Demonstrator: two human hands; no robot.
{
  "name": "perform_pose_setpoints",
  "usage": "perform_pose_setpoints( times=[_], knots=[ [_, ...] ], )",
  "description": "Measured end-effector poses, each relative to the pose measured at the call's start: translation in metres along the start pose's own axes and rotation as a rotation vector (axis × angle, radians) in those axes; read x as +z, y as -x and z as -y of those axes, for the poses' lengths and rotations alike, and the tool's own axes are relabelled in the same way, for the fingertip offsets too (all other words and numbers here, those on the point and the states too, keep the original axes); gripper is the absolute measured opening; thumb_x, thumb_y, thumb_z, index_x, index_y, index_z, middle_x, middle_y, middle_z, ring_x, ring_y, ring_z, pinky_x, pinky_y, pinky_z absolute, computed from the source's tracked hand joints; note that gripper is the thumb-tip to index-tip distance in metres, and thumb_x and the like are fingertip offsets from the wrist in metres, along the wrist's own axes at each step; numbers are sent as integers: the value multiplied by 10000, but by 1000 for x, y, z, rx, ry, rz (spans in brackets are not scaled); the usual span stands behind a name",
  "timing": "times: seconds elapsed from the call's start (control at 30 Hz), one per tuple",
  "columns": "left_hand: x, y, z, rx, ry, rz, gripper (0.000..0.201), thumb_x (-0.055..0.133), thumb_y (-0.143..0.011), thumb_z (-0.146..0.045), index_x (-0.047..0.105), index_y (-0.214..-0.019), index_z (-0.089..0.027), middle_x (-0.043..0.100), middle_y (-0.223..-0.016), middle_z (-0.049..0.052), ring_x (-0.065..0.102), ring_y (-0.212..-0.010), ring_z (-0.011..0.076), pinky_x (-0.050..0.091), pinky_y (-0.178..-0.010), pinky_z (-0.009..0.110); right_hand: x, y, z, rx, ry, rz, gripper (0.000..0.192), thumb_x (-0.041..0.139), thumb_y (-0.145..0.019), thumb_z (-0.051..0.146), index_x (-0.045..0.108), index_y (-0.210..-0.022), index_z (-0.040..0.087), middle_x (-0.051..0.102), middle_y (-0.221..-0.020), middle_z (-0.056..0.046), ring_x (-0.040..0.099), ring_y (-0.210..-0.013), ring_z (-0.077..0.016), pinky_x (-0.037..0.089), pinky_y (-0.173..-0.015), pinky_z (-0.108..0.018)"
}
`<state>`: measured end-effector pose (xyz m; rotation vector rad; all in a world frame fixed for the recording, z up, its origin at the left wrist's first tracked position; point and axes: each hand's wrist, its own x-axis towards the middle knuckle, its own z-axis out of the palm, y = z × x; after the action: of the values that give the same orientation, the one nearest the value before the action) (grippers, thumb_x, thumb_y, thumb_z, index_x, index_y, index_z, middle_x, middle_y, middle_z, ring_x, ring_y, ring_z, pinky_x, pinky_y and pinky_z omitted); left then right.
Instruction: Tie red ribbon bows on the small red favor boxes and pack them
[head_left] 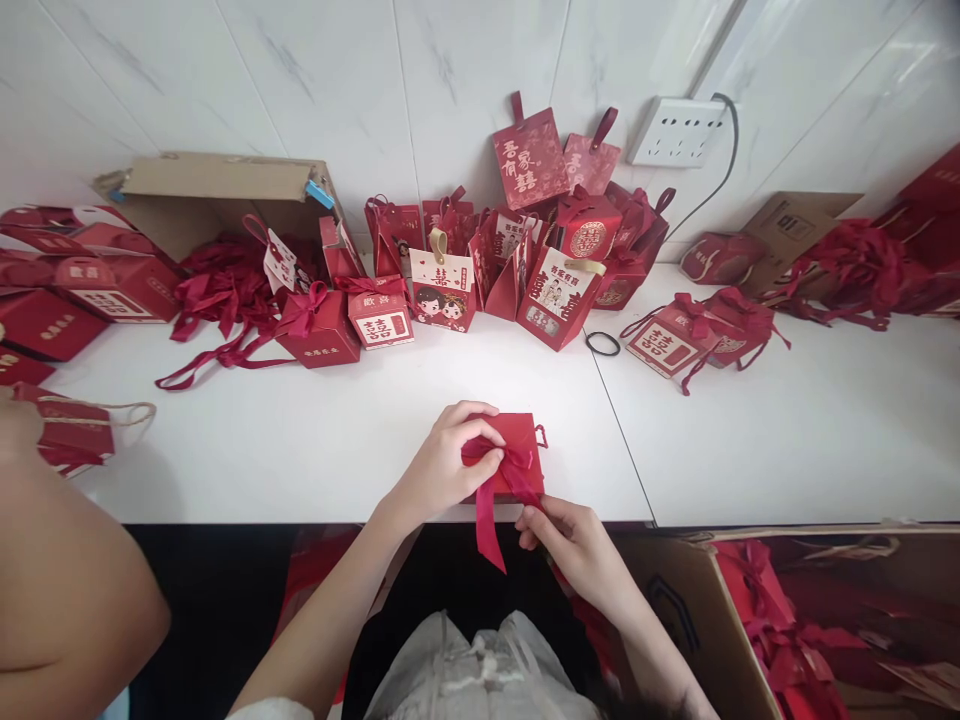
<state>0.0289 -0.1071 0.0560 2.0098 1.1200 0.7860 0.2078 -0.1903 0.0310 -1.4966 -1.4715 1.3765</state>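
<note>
A red gift box (520, 430) lies at the front edge of the white table, with a red ribbon (489, 525) tied in a bow on it. My left hand (457, 455) rests over the box's left side, its thumb and fingers pinching the bow near the knot. Below the box's right corner, my right hand (559, 535) pinches a ribbon tail between thumb and fingers. The other tail hangs over the table edge. A small loop of cord sticks out at the box's right side. My left fingers partly cover the knot.
Several finished gift boxes (319, 328) line the wall, beside a ribbon pile (225, 285). A black hair tie (602, 344) lies on the table (300, 440). At right stands a carton (731, 600) of red boxes. Another person's arm (67, 570) reaches in at left.
</note>
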Motion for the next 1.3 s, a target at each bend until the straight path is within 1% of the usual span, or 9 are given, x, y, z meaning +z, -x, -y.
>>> perform_pose_setpoints(
  times=[0.23, 0.5, 0.57, 0.63, 0.7, 0.77, 0.97, 1.2, 1.3],
  knots=[
    [1, 0, -1, -22, 9, 9, 68, 556, -813, -204, 621, -824, -221, 548, -1167, 29, 495, -1135, 193, 415, -996, 362, -19, 5, 9, 57, 130, 163, 373, 432, -898, 402, 597, -662, 165, 564, -561, 12, 461, -509, -100, 342, -495, -215],
    [0, -1, 0, -31, 43, 3, 73, 554, -811, -207, 625, -814, -221, 547, -1165, 39, 511, -1116, 202, 474, -924, 350, -50, 9, 16, 112, 338, 279, 326, 460, -872, 399, 640, -707, 182, 602, -617, 1, 534, -576, -138, 387, -558, -241],
    [1, -1, 1, -24, 52, -7, 56, 571, -810, -241, 620, -831, -221, 556, -1155, 46, 516, -1119, 212, 458, -947, 371, -56, 5, 20, 73, 385, 192, 262, 513, -839, 418, 644, -795, 196, 631, -694, -6, 555, -630, -153, 406, -588, -250],
    [3, 0, 2, -22, 84, -37, 104, 570, -822, -280, 601, -902, -222, 560, -1159, 57, 513, -1138, 216, 429, -983, 387, -55, -2, 26, 4, 389, 0, 290, 490, -848, 462, 618, -862, 202, 635, -745, -16, 559, -669, -161, 416, -617, -258],
    [5, 2, 4, -31, 116, -120, 161, 535, -849, -295, 563, -989, -221, 544, -1193, 67, 484, -1190, 212, 397, -1019, 392, -47, -12, 32, -41, 387, -187, 381, 389, -886, 518, 587, -819, 199, 600, -689, -17, 529, -626, -157, 401, -595, -262],
    [7, 6, 5, -55, 96, -233, 170, 496, -869, -281, 532, -1022, -218, 516, -1223, 75, 431, -1251, 209, 371, -1041, 395, -34, -22, 38, -61, 397, -275, 462, 330, -893, 566, 535, -698, 202, 532, -596, -3, 472, -555, -146, 364, -547, -259],
    [7, 14, 0, -141, -120, -344, 100, 496, -866, -271, 547, -815, -200, 506, -1156, 87, 448, -1206, 231, 404, -989, 410, -7, -33, 45, -74, 361, -361, 482, 405, -852, 607, 415, -580, 208, 391, -505, 46, 354, -479, -109, 301, -490, -236],
    [8, 14, 2, -189, 1, -288, 135, 529, -853, -318, 531, -787, -200, 532, -1076, 72, 520, -1109, 205, 458, -912, 352, -2, -39, 43, -97, 264, -358, 362, 511, -837, 465, 436, -593, 208, 362, -502, 64, 331, -467, -97, 294, -466, -227],
    [8, 15, 2, -177, -23, -327, 153, 515, -864, -297, 530, -746, -200, 525, -1087, 75, 512, -1114, 206, 458, -899, 349, -4, -42, 38, -110, 186, -336, 323, 537, -824, 429, 464, -604, 204, 412, -536, 53, 389, -510, -105, 336, -502, -227]
  ],
)
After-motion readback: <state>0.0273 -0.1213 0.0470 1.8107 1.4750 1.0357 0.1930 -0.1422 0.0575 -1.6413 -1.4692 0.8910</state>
